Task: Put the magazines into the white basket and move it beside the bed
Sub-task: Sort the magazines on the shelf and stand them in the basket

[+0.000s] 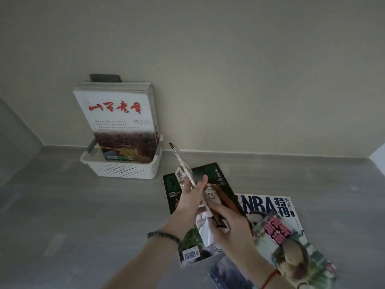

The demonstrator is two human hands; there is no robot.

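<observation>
1. Magazines lie and stand in three places on a grey floor [62, 205] that meets a pale wall [229, 69].
2. At far left, a white basket [123, 168] with perforated sides and grey handles sits on the floor against the wall.
3. A stack of magazines [118, 122] stands upright in the basket, leaning back on the wall; the front cover is white above with red brush lettering and a reddish-brown picture below.
4. A thin held magazine [183, 170] is seen nearly edge-on in the air, just right of the basket, its far end tilted toward it.
5. The left hand [190, 200], a dark bead bracelet on its wrist, is clasped round the middle of the held magazine.
6. The right hand [229, 224], a red cord on its wrist, grips that magazine's near end.
7. Beneath the hands a dark green magazine [216, 178] lies flat on the floor, a barcode at its near corner.
8. To its right, overlapping it, lies a white NBA magazine [270, 209] with bold black lettering and a basketball player pictured.
</observation>
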